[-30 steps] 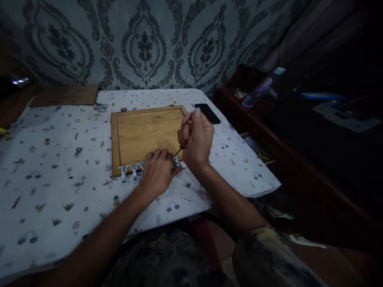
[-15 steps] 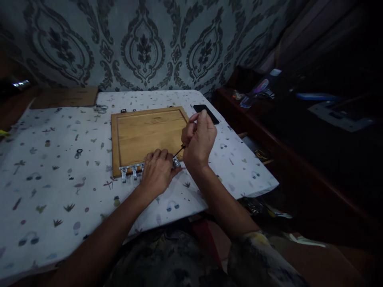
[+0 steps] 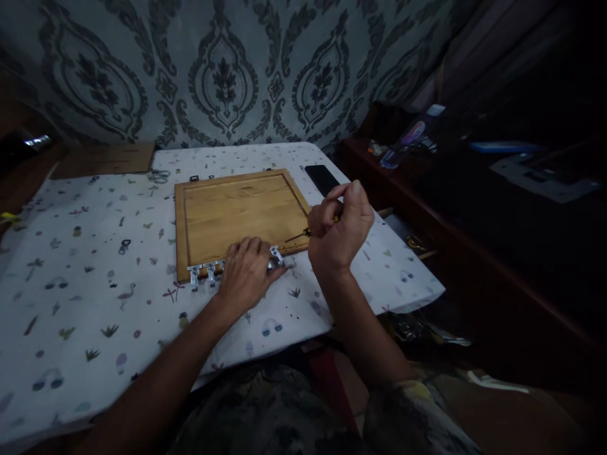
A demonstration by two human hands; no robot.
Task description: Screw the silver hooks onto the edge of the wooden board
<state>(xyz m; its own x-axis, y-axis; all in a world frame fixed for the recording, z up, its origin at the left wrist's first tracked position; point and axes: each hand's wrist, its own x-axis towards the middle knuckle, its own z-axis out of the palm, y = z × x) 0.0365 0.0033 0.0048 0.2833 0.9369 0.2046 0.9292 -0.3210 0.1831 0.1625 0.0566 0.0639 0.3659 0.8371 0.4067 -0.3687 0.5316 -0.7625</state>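
A framed wooden panel [image 3: 237,215] lies flat on the table, with a row of silvery metal clips [image 3: 211,274] along its near edge. My left hand [image 3: 246,272] covers the middle of that row, its fingers on top and the thumb on the near side, holding the clips against the wood. In my closed right hand [image 3: 342,230] is a thin screwdriver [image 3: 296,237], its shaft pointing left over the panel's near right corner. The tip is off to the right of the rightmost visible clip. Most of the handle is hidden by my fingers.
A patterned white cloth covers the table [image 3: 142,328]. A black phone [image 3: 321,179] lies right of the panel. Scissors [image 3: 159,176] and a cardboard sheet [image 3: 104,158] are at the back left. A plastic bottle [image 3: 412,137] leans on the dark surface at right.
My right hand has moved right with the screwdriver, whose tip has come away from the right-hand clip. The left hand has stayed on the clips.
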